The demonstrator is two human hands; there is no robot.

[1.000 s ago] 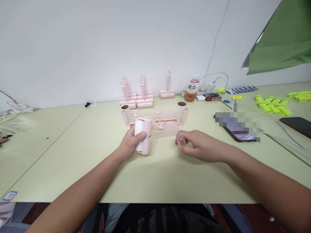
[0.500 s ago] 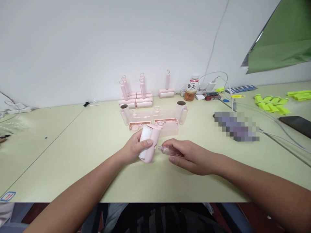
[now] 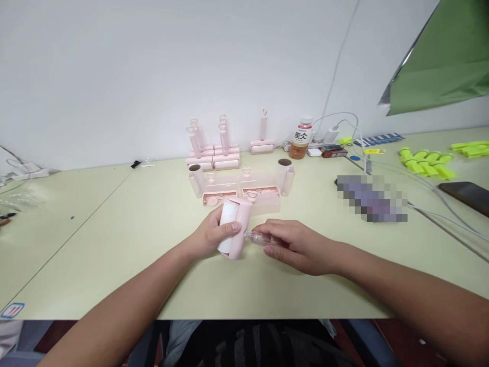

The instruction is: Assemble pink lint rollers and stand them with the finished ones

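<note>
My left hand [image 3: 214, 232] is closed around a pink lint roller head [image 3: 241, 229] with a white paper roll, its thumb pressed on the front. The head is tilted above the table. In my right hand [image 3: 292, 244] lies a clear pinkish handle [image 3: 260, 238], gripped between thumb and fingers. The handle's narrow tip meets the side of the pink head near its middle; whether it sits inside cannot be seen. Just beyond are two open pink cases [image 3: 267, 204] with small pink parts in them, a brown-cored roll [image 3: 284, 173] and a loose clear handle [image 3: 289, 182].
Several lint rollers [image 3: 226, 160] with upright handles stand against the wall. A drink bottle [image 3: 300, 140], cables and chargers are at the back right. Further right lie a blurred-out object [image 3: 370, 199], yellow-green pieces [image 3: 426, 163] and a dark phone [image 3: 466, 196].
My right hand has moved slightly left, bringing the handle's tip from just apart to the side of the roller head. My left hand has barely shifted.
</note>
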